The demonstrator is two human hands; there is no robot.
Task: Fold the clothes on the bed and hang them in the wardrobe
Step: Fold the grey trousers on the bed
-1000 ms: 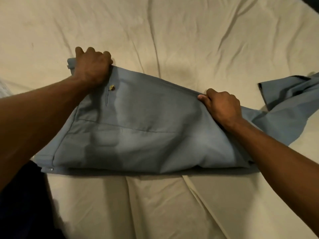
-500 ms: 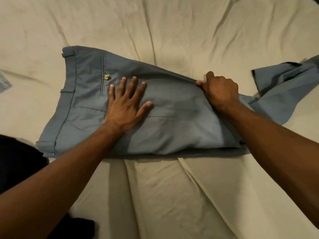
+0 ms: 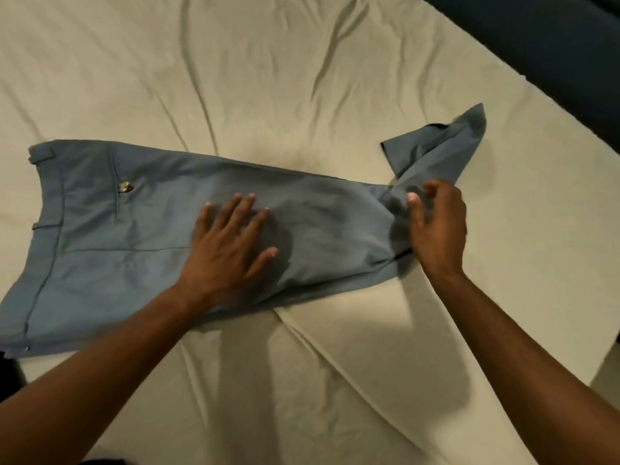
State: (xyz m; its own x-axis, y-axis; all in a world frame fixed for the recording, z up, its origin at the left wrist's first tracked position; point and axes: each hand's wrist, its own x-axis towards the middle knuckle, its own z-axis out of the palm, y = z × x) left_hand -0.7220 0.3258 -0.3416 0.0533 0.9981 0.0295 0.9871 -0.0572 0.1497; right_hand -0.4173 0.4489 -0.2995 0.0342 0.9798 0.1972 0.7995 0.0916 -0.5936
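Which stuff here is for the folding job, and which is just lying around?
For the job:
- blue trousers, lying on the bed
- left hand, pressing flat on them
- right hand, fingers curled at the bunched leg

Just there:
- beige bedsheet
- dark thing beyond the bed's far corner, too dim to name

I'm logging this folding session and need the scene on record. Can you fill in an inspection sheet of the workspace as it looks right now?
Surface: bed under a wrinkled cream sheet.
Job's things: blue-grey trousers lie flat, waistband at the left, a button on the pocket; leg end at the right is rumpled and raised.
Clutter: nothing seen.
Grippers: left hand presses flat on the trousers, fingers spread; right hand has curled fingers at the bunched cloth.
Cables: nothing seen.
Surroundings: dark area beyond the bed's far right edge; no wardrobe in view.
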